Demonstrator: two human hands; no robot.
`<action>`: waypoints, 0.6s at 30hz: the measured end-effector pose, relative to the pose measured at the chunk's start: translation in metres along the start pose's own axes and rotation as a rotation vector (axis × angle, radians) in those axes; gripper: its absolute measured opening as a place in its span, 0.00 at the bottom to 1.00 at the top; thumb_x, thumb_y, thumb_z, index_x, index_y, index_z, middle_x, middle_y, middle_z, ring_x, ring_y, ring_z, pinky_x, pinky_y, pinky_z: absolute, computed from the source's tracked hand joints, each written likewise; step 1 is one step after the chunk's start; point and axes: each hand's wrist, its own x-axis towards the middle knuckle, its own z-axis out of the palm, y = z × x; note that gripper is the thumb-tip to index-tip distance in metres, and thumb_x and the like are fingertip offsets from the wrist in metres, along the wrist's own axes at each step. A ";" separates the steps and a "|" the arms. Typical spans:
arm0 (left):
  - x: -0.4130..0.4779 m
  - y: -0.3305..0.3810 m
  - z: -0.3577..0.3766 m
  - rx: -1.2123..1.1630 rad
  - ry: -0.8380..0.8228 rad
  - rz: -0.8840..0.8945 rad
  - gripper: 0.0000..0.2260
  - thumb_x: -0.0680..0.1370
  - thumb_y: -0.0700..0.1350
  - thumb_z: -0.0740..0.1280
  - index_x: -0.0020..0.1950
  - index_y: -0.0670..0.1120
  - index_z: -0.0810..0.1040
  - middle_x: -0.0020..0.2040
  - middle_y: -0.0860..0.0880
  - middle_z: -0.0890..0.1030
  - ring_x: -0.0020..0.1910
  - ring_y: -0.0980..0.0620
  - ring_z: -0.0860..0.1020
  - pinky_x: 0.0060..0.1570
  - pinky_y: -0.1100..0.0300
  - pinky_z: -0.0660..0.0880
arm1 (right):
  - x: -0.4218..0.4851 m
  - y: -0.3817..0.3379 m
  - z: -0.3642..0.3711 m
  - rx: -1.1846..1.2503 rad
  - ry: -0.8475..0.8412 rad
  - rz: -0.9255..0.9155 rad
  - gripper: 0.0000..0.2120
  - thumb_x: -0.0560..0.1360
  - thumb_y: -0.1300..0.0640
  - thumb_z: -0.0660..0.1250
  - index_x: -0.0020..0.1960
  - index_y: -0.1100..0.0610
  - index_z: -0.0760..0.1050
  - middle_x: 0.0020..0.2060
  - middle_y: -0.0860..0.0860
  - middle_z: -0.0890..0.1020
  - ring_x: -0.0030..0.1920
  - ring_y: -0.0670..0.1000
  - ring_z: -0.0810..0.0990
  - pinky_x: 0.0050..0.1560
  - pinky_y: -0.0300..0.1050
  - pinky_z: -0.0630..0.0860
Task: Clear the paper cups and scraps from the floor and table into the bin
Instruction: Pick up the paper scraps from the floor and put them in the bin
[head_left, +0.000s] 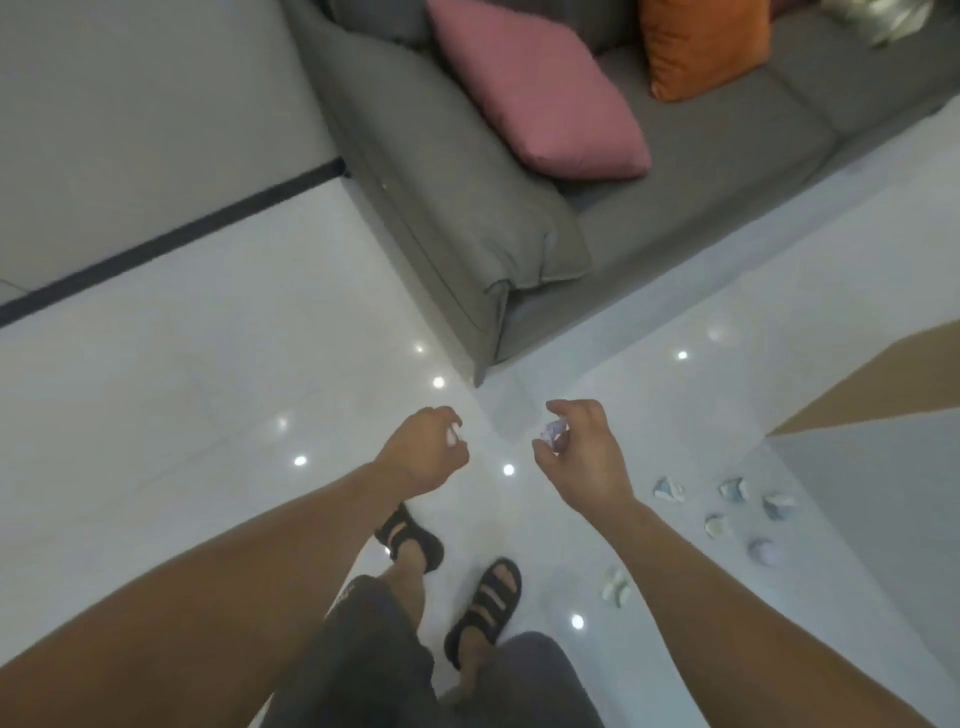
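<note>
My right hand is held out over the white floor, its fingers curled round a small crumpled pale purple paper scrap. A little to the left, my left hand has its fingers curled in, and a small whitish scrap shows at the fingertips. Several crumpled scraps lie on the floor to the right: pale blue ones, a greenish one, a lilac one and a pale green one. No bin or paper cup is in view.
A grey sofa with a pink cushion and an orange cushion stands ahead. A brown and grey table corner juts in at the right. My sandalled feet are on the glossy tiles below.
</note>
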 end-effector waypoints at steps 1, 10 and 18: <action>-0.020 -0.007 -0.013 -0.046 0.037 -0.012 0.15 0.75 0.47 0.66 0.61 0.45 0.75 0.52 0.48 0.75 0.48 0.51 0.75 0.47 0.63 0.71 | -0.006 -0.021 0.000 -0.032 -0.030 -0.042 0.20 0.73 0.56 0.71 0.65 0.53 0.73 0.54 0.44 0.69 0.37 0.40 0.76 0.47 0.34 0.71; -0.182 -0.132 -0.122 -0.273 0.361 -0.200 0.15 0.75 0.48 0.66 0.60 0.48 0.76 0.51 0.49 0.75 0.44 0.52 0.75 0.41 0.64 0.70 | -0.051 -0.211 0.087 -0.274 -0.365 -0.387 0.20 0.75 0.54 0.69 0.66 0.48 0.71 0.58 0.44 0.71 0.41 0.42 0.77 0.48 0.34 0.69; -0.328 -0.303 -0.207 -0.407 0.627 -0.405 0.14 0.75 0.46 0.65 0.60 0.46 0.76 0.54 0.47 0.78 0.46 0.50 0.76 0.42 0.64 0.69 | -0.108 -0.386 0.237 -0.382 -0.551 -0.697 0.20 0.74 0.57 0.69 0.66 0.52 0.72 0.53 0.42 0.71 0.41 0.42 0.77 0.49 0.35 0.72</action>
